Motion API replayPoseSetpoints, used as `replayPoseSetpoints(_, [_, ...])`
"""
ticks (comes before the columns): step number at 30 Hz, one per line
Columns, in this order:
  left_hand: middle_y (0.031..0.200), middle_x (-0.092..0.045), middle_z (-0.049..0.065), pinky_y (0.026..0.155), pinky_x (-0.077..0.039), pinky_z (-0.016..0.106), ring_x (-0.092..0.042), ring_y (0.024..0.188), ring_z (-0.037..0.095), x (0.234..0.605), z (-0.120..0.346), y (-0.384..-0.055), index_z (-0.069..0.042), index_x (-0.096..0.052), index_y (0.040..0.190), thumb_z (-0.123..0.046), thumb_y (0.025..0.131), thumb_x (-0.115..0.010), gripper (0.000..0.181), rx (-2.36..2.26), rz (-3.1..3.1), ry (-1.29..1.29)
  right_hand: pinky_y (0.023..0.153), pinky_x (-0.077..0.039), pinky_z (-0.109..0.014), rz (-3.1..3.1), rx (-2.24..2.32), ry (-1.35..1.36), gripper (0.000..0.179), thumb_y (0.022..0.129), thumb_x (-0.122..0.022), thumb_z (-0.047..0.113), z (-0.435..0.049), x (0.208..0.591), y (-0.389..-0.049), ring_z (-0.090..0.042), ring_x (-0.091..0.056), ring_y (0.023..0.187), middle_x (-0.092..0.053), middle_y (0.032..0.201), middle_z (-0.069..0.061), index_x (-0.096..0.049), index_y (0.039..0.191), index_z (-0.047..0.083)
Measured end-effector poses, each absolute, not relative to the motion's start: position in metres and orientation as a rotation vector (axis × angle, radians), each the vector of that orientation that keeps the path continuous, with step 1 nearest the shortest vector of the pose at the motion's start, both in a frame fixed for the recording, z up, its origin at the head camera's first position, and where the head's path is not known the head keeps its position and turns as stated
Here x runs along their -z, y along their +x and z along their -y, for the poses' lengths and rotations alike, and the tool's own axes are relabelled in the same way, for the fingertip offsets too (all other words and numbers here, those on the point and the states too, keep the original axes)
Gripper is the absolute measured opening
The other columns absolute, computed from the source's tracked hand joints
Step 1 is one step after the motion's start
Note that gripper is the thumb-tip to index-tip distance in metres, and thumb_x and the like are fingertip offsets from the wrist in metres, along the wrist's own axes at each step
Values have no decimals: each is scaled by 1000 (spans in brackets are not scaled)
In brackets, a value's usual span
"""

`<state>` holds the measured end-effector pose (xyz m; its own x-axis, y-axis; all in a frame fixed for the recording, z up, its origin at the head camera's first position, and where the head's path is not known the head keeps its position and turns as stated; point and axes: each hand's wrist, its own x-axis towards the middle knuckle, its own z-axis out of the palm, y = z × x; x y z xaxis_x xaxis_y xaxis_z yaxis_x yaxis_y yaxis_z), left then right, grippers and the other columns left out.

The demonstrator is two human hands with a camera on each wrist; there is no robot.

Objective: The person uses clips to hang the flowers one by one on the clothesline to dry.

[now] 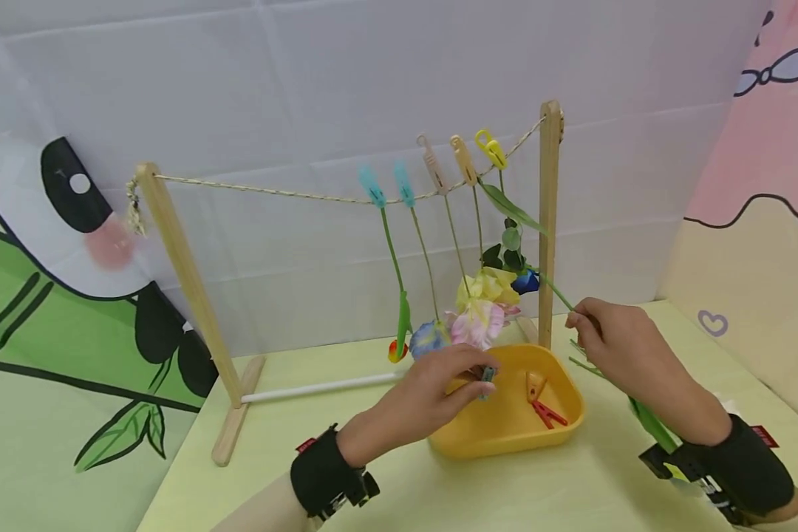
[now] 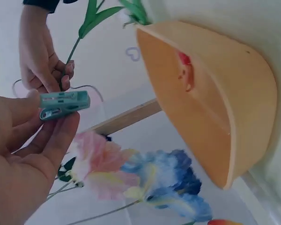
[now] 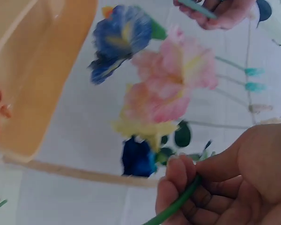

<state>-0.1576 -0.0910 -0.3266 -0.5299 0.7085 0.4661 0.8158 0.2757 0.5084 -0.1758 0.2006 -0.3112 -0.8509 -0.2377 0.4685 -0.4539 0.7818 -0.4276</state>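
Note:
My left hand (image 1: 432,384) pinches a teal clothespin (image 2: 65,104) between thumb and fingers, over the left part of the yellow tub (image 1: 479,447). My right hand (image 1: 628,355) grips a green flower stem (image 3: 175,206), its thin end pointing up and left toward the right post. Green leaves (image 1: 652,425) of that flower hang below the right hand, and its bloom is mostly hidden by the wrist. From a rope (image 1: 266,192), several clothespins hold artificial flowers head down, among them a pink bloom (image 1: 477,323), a blue one (image 1: 429,338) and a yellow one (image 1: 492,284).
Wooden posts stand at left (image 1: 189,277) and right (image 1: 548,222), with a white rod (image 1: 319,389) low between them. Inside the tub lie a red clothespin (image 1: 548,415) and an orange one (image 1: 534,386). Behind is a white cloth backdrop (image 1: 292,295).

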Motion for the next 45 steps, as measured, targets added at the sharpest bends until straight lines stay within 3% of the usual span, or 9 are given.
replayPoseSetpoints(10, [112,-69,12,83,-61,34,-68,98,20,304,141,-157,-4,-72,120,1,94,-71,27,1428,2088,-1193,47,-45,-25,2416,-1019,723,13,106,-59,13,-145,286,-155,-11,-51,54,-56,67,3,-65,95,11])
replayPoseSetpoints(21, [114,-71,15,91,-59,35,-70,105,21,276,195,-175,2,-73,121,5,96,-67,25,1440,2038,-933,59,-59,-31,2317,-1463,975,15,107,-56,13,-83,274,-153,-14,-63,63,-65,78,-2,-69,100,11])
replayPoseSetpoints(30, [107,-76,15,89,-59,33,-75,94,17,215,221,-191,7,-75,114,3,95,-70,20,1454,1872,-830,67,-61,-35,2131,-1748,1142,20,109,-52,16,-27,259,-185,-24,-67,68,-66,82,-10,-68,102,6])
replayPoseSetpoints(36, [100,-78,12,85,-60,31,-76,87,18,186,221,-201,9,-77,106,3,91,-75,16,1526,1775,-821,67,-61,-33,2028,-1775,1118,18,107,-56,14,5,261,-206,-22,-70,68,-69,82,-6,-71,104,5])
replayPoseSetpoints(45, [97,-78,15,84,-60,31,-76,81,19,157,221,-218,12,-76,104,5,89,-76,17,1639,1627,-786,70,-61,-31,1915,-1780,1081,18,107,-55,10,34,260,-231,-21,-71,71,-71,87,-15,-71,108,2])
